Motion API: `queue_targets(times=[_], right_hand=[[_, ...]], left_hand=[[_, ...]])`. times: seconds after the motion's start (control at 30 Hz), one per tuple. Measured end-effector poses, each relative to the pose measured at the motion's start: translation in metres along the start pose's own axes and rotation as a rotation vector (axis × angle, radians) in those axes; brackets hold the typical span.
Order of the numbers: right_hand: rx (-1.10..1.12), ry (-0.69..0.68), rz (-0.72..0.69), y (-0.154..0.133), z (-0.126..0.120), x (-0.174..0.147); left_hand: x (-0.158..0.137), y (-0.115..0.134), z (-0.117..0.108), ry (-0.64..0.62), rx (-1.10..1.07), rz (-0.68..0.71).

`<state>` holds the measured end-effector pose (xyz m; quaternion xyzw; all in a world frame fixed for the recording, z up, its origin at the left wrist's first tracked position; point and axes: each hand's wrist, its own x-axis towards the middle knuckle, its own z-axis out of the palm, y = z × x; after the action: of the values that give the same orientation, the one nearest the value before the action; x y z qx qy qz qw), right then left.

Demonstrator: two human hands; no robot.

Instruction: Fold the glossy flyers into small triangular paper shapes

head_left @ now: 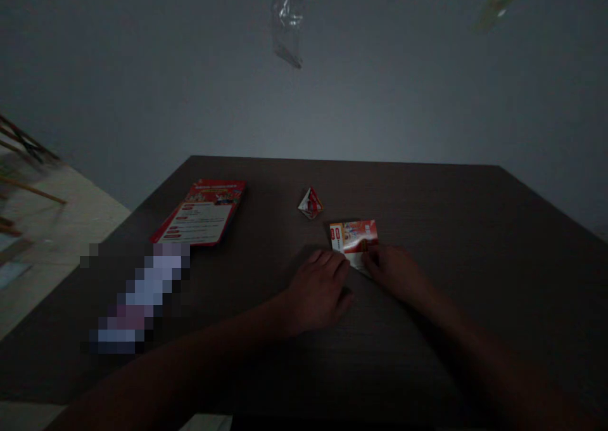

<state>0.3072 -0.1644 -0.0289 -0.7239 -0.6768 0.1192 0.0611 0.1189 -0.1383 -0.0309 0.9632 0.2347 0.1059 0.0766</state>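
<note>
A red and white folded paper leaflet (354,233) lies on the table, its printed side up. At its right edge my right hand (399,271) is closed, with bent fingers on the paper. My left hand (319,291) rests palm down by the leaflet's lower left corner, fingers extended and thumb apart. Its fingertips reach the paper's edge; whether they press on it is hard to tell in the dim light. Beyond the leaflet sits a small red and white paper piece folded into a pointed shape (310,204).
A stack of red and white printed sheets (202,218) lies on the left of the dark wooden table (427,193). Nearer me is a pixelated long object (142,295). A grey wall (332,101) with a clear plastic pouch (287,28) stands behind the table.
</note>
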Motion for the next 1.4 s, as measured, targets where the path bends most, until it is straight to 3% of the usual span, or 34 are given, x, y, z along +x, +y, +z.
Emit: queue_targets(times=[0.33, 1.4], right_hand=[[0.032, -0.018, -0.001, 0.0013, 0.0003, -0.0006], [0.034, -0.017, 0.012, 0.0009, -0.0020, 0.0000]], left_hand=[[0.0006, 0.0031, -0.0015, 0.021, 0.047, -0.072], [-0.0010, 0.0023, -0.0016, 0.015, 0.081, -0.066]])
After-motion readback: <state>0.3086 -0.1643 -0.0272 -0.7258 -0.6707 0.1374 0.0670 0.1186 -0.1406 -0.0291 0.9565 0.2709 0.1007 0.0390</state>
